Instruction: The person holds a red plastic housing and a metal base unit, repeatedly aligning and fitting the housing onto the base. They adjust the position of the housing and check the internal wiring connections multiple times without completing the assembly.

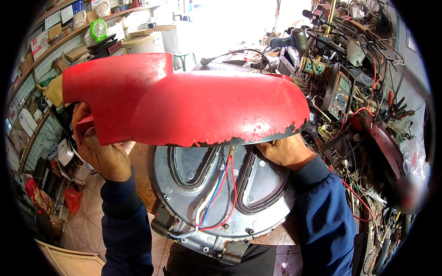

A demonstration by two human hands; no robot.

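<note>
— What is the left hand [103,154] doing?

— Its grip is clamped on the handle end of a red cover [184,103], lifted and tilted above a round metal plate [221,193].

— And the right hand [286,151]?

— It sits under the cover's chipped rim, touching the plate's far edge; whether its fingers are closed I cannot tell.

— What shows on the plate?

— Red, blue and white wires [216,198] run across its middle. A multimeter [340,89] stands on the cluttered tabletop [363,138] to the right.

Glossy red cover [184,101] — paint chipped at rim; dull grey metal plate [221,193].
</note>
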